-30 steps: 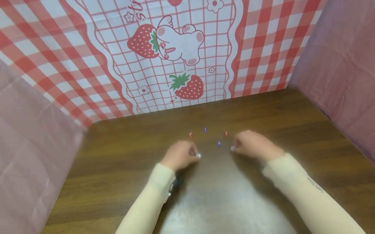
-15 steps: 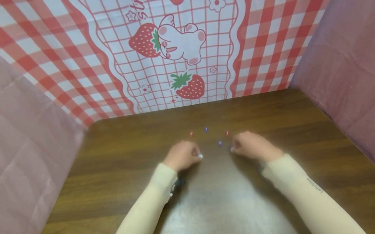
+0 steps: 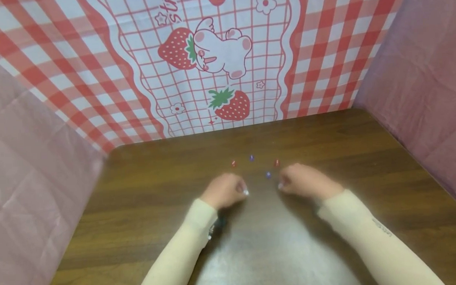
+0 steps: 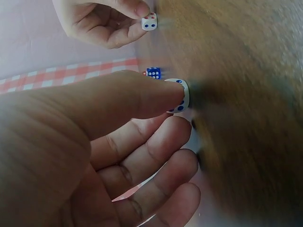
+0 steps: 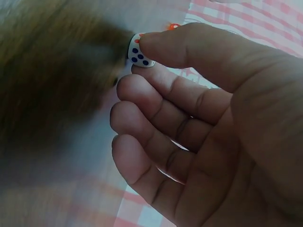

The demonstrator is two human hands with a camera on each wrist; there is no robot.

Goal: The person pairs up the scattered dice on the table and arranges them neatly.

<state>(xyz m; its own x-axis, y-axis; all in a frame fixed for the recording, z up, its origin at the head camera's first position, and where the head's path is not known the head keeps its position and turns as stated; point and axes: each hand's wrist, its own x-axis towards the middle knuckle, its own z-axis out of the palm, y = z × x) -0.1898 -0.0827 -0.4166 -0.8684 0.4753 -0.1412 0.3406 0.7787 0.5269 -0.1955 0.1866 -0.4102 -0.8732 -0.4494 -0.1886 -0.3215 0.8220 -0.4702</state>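
Low over the wooden table, my left hand (image 3: 225, 190) pinches a white die (image 4: 185, 97) between thumb and index finger, its blue pips partly covered by the thumb. Across from it, my right hand (image 3: 304, 181) pinches a second white die (image 5: 138, 54) the same way, showing blue pips on one face and red on another. In the left wrist view, the other fingers of the left hand are bent loosely beside the table surface. Between and beyond the hands lie two blue dice, a nearer blue die (image 3: 268, 174) and a farther blue die (image 3: 252, 157).
A red die (image 3: 233, 163) lies beyond the left hand, and another red die (image 3: 277, 162) sits close beyond the right hand's fingers. A checked strawberry cloth (image 3: 319, 55) hangs along the table's back edge. Pink cloths (image 3: 425, 81) flank both sides of the brown table (image 3: 146, 183).
The hands have drawn slightly closer together, with the right hand and its white die shifting left and toward me. The red and blue dice stay in place on the table.
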